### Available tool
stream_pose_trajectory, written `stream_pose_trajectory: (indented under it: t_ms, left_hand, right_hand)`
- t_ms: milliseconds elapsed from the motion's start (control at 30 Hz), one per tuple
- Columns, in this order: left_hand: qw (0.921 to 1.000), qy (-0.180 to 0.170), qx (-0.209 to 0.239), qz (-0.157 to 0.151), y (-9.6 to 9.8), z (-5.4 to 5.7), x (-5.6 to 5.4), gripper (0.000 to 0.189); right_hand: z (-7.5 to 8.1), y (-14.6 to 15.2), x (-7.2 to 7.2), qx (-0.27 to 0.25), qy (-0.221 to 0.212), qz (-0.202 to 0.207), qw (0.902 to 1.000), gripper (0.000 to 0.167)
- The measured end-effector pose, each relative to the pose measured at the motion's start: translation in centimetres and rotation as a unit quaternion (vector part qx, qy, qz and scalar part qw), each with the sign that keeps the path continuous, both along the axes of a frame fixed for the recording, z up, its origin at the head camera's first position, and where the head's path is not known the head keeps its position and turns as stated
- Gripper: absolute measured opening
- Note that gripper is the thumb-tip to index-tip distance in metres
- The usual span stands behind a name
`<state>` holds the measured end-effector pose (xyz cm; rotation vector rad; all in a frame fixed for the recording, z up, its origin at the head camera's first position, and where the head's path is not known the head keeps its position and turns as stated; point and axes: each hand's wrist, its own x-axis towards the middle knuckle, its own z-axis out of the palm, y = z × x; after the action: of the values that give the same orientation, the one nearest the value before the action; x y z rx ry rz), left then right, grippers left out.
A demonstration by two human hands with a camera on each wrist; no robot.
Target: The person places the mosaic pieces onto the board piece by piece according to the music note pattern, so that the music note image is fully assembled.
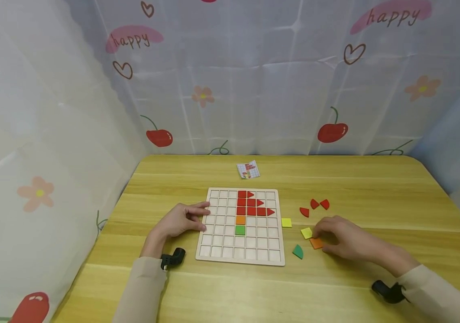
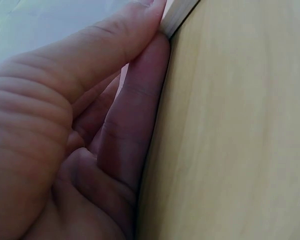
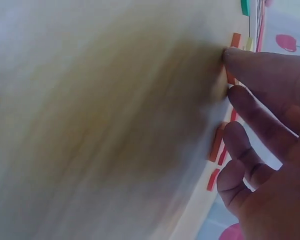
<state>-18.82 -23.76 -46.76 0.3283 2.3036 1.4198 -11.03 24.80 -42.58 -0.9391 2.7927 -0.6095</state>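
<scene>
A wooden grid board [image 1: 218, 254] lies on the table with red square and pointed tiles [image 1: 252, 211], an orange square [image 1: 240, 220] and a green square [image 1: 240, 230] in its cells. My left hand [image 1: 179, 220] rests against the board's left edge, thumb and fingertips touching it; the left wrist view shows the thumb [image 2: 105, 45] at the board's side. To the right of the board, my right hand [image 1: 345, 237] pinches a loose orange tile [image 1: 316, 243] between thumb and index finger, low at the tabletop. Another orange tile [image 3: 216, 142] lies by the other fingers in the right wrist view.
Close to the right hand lie a yellow square [image 1: 306, 233] and a green quarter-circle [image 1: 298, 252]. A second yellow square [image 1: 287, 222] sits at the board's right edge. Several red quarter-circles [image 1: 314, 204] lie farther back. Behind the board is a small picture card [image 1: 248, 169].
</scene>
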Motion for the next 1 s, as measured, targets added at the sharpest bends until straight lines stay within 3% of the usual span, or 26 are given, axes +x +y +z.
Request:
stream_pose_trajectory:
  t_ms: [633, 1000]
  left_hand:
    - [1.0000, -0.004, 0.007, -0.002, 0.1, 0.2, 0.1, 0.042]
    - [0.9999, -0.009, 0.009, 0.005, 0.1, 0.1, 0.2, 0.041]
  right_hand:
    - [-0.7, -0.6, -0.3, -0.002, 0.014, -0.001, 0.9999, 0.037]
    - [-0.5, -2.8, -1.1, -0.037, 0.005, 0.050, 0.9980, 0.032]
